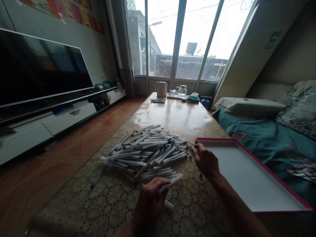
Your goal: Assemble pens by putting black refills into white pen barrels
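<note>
Cream patterned covering (111,210) gives open room at the desk's (170,113) near left corner; a pink-rimmed tray (244,177) lines the right edge. The left hand (153,197) grips at least one white pen barrel (175,181); the right hand's fingers are bunched, their hold unclear. Between and beyond both hands lies the pen pile (150,144). A kettle (161,89) stands by the far edge; lettering on wall posters (71,11) is unreadable.

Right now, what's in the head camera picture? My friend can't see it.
A person's left hand grips slim white tubes by a pile of more on a patterned table; the right hand is beside a shallow red-edged box.
</note>
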Available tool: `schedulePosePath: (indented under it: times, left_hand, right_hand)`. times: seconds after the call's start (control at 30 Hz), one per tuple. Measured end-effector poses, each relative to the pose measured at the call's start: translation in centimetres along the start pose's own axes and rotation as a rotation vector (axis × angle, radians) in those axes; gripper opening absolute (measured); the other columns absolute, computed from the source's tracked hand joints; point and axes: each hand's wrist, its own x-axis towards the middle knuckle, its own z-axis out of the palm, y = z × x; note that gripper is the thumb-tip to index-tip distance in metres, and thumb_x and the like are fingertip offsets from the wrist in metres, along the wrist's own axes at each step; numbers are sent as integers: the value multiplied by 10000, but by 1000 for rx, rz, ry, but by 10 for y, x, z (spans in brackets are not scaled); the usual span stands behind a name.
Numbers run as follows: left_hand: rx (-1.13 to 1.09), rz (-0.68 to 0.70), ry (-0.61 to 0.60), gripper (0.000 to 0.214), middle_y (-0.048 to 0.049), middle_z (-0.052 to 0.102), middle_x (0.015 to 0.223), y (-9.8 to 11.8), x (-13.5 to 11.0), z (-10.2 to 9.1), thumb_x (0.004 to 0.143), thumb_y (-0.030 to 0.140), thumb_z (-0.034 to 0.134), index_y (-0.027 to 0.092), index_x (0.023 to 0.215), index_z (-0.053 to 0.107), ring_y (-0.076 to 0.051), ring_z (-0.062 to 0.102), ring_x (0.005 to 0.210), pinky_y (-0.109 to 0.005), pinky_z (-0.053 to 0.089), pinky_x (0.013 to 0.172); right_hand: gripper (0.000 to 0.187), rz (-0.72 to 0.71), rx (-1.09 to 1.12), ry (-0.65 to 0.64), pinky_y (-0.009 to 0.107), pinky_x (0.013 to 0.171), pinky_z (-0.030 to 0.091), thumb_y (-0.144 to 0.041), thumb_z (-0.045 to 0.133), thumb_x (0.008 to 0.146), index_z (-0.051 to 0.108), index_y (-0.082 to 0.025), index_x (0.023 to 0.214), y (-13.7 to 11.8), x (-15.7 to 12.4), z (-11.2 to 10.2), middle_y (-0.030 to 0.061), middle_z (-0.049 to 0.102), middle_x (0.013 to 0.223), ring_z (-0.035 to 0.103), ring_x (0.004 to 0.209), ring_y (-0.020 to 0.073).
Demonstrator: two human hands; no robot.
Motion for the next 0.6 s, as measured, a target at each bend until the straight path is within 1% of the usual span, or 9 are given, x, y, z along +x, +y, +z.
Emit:
schedulePosePath:
  times: [0.07,0.17,0.27,0.33,0.43,0.6]
  left_hand:
    - [54,30,-25,224,-72,722,933,0,0,0,814,132,545,228,953,691,-214,677,882,-298,528,780]
    - [134,41,-30,245,-77,705,988,1,0,0,806,111,537,225,964,684,-213,672,904,-305,536,786]
    - [202,22,4,288,-72,682,1016,1,-2,-1,764,83,567,227,996,661,-216,658,926,-315,537,796]
    - [251,-5,39,330,-69,665,1019,1,-3,-1,730,81,602,232,1021,642,-225,647,934,-328,537,796]
    - [333,-55,70,346,-68,635,979,1,-5,-1,711,101,632,230,1031,628,-229,647,867,-341,544,744]
    - [400,-91,39,301,-60,608,929,1,-6,-2,723,107,624,217,1003,622,-214,642,794,-327,537,689]
  right_hand:
    - [182,-141,34,-35,266,608,397,-278,448,913,587,-193,994,-11,-4,2,71,681,832,645,751,207]
    - [148,-348,67,-81,258,756,397,-187,480,889,602,-209,969,-29,-7,6,51,654,979,592,887,177]
    - [150,-487,62,-116,286,852,346,-132,510,861,614,-220,924,-41,-7,8,42,645,975,532,973,192]
    - [144,-529,46,-126,302,853,326,-113,522,850,609,-212,909,-45,-7,9,50,641,950,517,974,205]
    - [133,-560,25,-130,317,844,315,-117,531,852,600,-211,918,-45,-7,11,54,627,944,505,960,215]
    - [100,-588,14,-132,319,838,327,-149,566,849,617,-225,889,-41,-7,11,50,609,988,492,982,221]
